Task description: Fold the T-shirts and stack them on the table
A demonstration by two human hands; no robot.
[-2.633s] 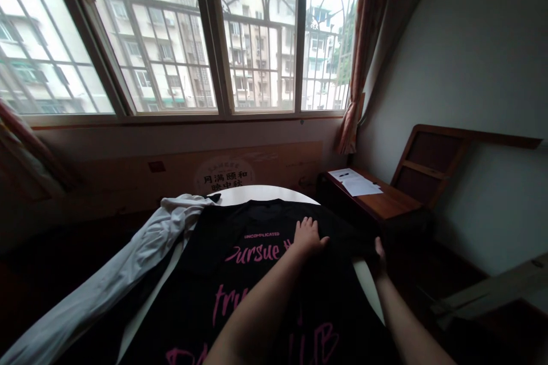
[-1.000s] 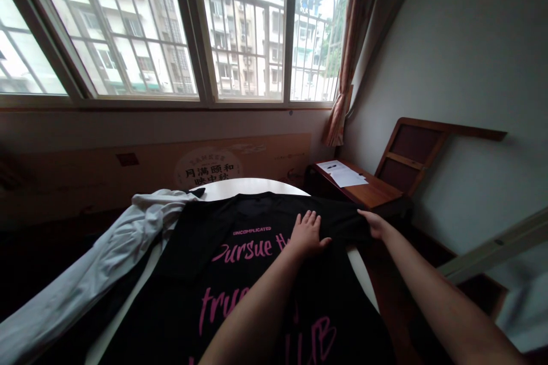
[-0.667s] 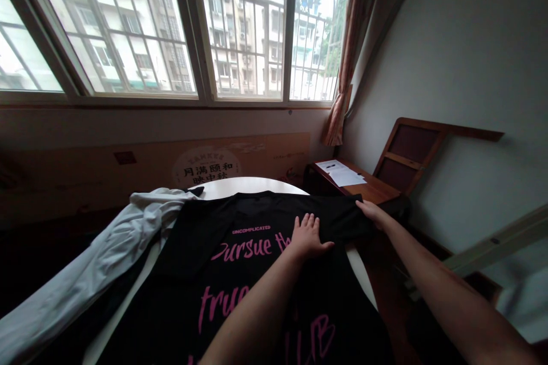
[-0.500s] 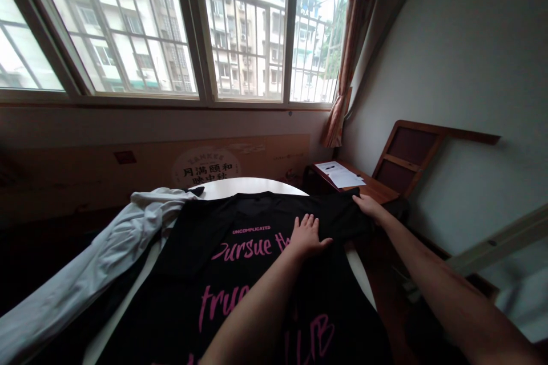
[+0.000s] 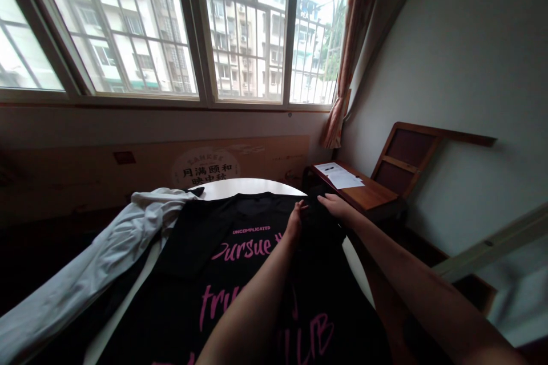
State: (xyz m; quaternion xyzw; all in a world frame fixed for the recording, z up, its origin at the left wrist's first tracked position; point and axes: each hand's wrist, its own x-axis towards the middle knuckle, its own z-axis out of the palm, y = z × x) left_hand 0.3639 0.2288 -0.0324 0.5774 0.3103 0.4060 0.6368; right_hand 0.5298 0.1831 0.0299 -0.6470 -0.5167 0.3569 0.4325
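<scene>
A black T-shirt (image 5: 257, 214) with pink lettering lies spread over a white round table (image 5: 252, 185). My left hand (image 5: 295, 221) stands on its edge on the shirt near the right shoulder, fingers apart, holding nothing. To the right, my right hand (image 5: 336, 206) is closed on the shirt's right sleeve, which is bunched and folded inward. Its fingertips are partly hidden by the dark cloth.
A light grey garment (image 5: 141, 234) hangs over the table's left side. At the back right, papers (image 5: 340, 175) lie on a wooden seat (image 5: 377, 195) with a raised panel. Windows and a tied curtain (image 5: 336, 120) are behind.
My right hand has moved left, bringing the sleeve inward over the shirt. My left hand has turned from lying flat to resting on its side, slightly further left.
</scene>
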